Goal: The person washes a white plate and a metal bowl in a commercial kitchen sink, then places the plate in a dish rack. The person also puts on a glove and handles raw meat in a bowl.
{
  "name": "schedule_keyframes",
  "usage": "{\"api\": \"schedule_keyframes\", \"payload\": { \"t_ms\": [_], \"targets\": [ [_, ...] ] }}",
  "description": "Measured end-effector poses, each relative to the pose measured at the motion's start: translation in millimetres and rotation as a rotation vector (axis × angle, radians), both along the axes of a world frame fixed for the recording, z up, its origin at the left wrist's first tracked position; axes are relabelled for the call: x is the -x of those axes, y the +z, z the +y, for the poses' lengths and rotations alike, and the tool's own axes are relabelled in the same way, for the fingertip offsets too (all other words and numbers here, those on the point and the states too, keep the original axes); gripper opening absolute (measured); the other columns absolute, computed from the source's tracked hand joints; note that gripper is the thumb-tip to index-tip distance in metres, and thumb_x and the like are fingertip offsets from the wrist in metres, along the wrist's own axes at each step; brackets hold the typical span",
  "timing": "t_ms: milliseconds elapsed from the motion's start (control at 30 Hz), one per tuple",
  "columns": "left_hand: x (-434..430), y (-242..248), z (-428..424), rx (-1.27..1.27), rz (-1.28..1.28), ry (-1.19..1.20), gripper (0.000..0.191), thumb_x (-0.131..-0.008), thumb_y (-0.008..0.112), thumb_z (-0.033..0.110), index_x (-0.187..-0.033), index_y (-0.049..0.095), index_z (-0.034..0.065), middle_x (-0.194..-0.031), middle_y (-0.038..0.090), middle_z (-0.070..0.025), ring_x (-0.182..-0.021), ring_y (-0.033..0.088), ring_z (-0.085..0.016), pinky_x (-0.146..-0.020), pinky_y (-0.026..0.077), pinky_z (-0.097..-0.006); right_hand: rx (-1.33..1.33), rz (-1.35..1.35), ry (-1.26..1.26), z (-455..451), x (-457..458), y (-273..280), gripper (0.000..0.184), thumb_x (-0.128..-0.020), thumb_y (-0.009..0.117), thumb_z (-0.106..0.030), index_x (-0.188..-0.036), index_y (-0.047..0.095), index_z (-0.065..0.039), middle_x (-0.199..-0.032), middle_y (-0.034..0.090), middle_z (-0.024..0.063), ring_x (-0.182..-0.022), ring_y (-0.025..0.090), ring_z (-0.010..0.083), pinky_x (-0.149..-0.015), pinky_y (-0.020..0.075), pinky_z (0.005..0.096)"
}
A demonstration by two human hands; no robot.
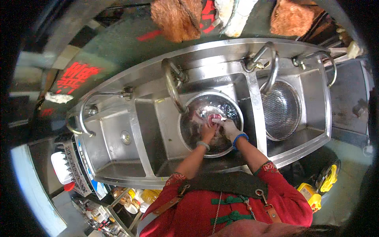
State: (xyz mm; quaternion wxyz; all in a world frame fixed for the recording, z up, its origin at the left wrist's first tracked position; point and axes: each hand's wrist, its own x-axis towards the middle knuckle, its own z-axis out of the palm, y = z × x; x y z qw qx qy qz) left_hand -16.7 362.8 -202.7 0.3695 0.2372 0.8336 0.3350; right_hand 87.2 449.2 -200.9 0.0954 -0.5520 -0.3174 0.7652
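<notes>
A round stainless steel basin (181, 133) stands in the middle sink with water in it. Over the water, both hands meet at a small reddish piece of what looks like raw meat (214, 117). My left hand (208, 131) is bare, with a pale bangle at the wrist, and grips the piece from the near left. A whitish glove with a blue cuff covers my right hand (231, 128), its fingers closed on the piece from the right. The fingers and water hide much of the piece.
A curved faucet (171, 86) reaches over the basin's left rim. In the right sink sits a round wire-mesh strainer (281, 111) beneath another faucet (274, 68). The left sink (114, 142) has a drain. Brown cloths (177, 19) hang behind; a yellow jug (309, 194) stands low right.
</notes>
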Motion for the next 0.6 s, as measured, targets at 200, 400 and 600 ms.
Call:
{"api": "schedule_keyframes", "payload": {
  "t_ms": [200, 400, 600],
  "targets": [
    [6.0, -24.6, -2.4, 0.198, 0.042, -0.114, 0.024, -0.083, 0.057, 0.017, -0.093, 0.062, -0.004, -0.081, 0.062, -0.026, -0.072, 0.061, -0.038, -0.057, 0.046, -0.0478, -0.009, -0.083, 0.088, -14.8, -14.7, -71.9, 0.031, -0.082, 0.063, -0.023, -0.108, 0.061, -0.006, -0.097, 0.063, 0.0109, -0.086, 0.061, 0.025, -0.077, 0.0482, 0.0337],
    [30.8, -43.2, -3.6, -0.602, -1.479, 0.523, 0.036, -0.087, 0.051, 0.015, -0.123, 0.053, 0.0086, -0.101, 0.061, -0.0073, -0.075, 0.062, -0.023, -0.053, 0.046, -0.0322, -0.851, -0.556, 1.063, 8.5, 3.6, 2.8, 0.037, -0.079, 0.063, -0.019, -0.109, 0.059, 0.002, -0.101, 0.063, 0.0182, -0.09, 0.062, 0.0265, -0.073, 0.052, 0.0367],
    [19.2, -25.9, 21.4, -0.384, -1.437, 0.82, 0.036, -0.096, 0.045, 0.028, -0.128, 0.051, 0.0122, -0.117, 0.059, -0.0043, -0.104, 0.057, -0.023, -0.078, 0.05, -0.0394, -0.542, -0.47, 0.699, 14.6, 8.1, 84.8, 0.034, -0.092, 0.045, -0.015, -0.125, 0.05, -0.009, -0.102, 0.062, 0.0209, -0.086, 0.062, 0.0324, -0.074, 0.0492, 0.04]
  ]
}}
